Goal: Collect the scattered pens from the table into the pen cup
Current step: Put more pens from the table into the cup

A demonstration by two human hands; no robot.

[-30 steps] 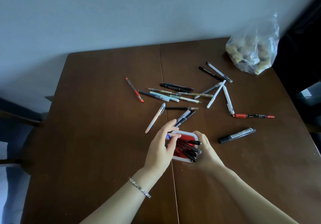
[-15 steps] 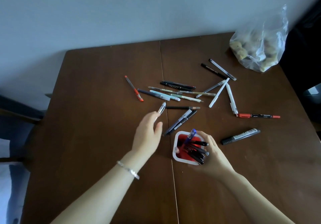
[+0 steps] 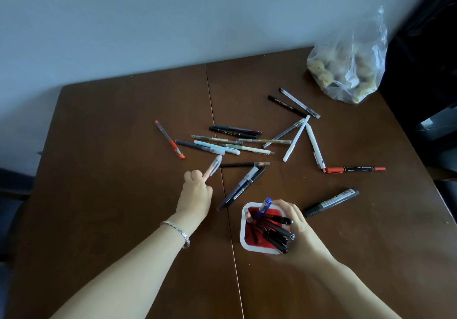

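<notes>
The left hand (image 3: 195, 195) is closed around the lower end of a peach-coloured pen (image 3: 212, 169), pinching it between fingertips so that its clear cap points away and up, towards the loose pile. The right hand (image 3: 296, 227) is wrapped around the far side of the pen cup (image 3: 243, 229), a white-rimmed square cup with a red inside, steadying it on the counter (image 3: 111, 170). Several dark pens and a blue-capped pen (image 3: 265, 204) already stand in it, leaning towards the right hand.

Just beyond the left hand's fingertips lies a dark pencil (image 3: 244, 164), and two dark pens lie between the hands. Farther out are a cluster of pastel and black pens, a red gel pen (image 3: 169, 139) to the left, white pens and an orange marker (image 3: 353, 169) to the right, and a black marker (image 3: 331, 202) just beyond the right hand. A clear plastic bag (image 3: 348, 66) sits well away at the counter's far corner.

The pens look light, stiff and smooth, so they would likely roll; a mid-barrel pinch should hold one best. The cup looks liable to tip, hence the bracing hand.
</notes>
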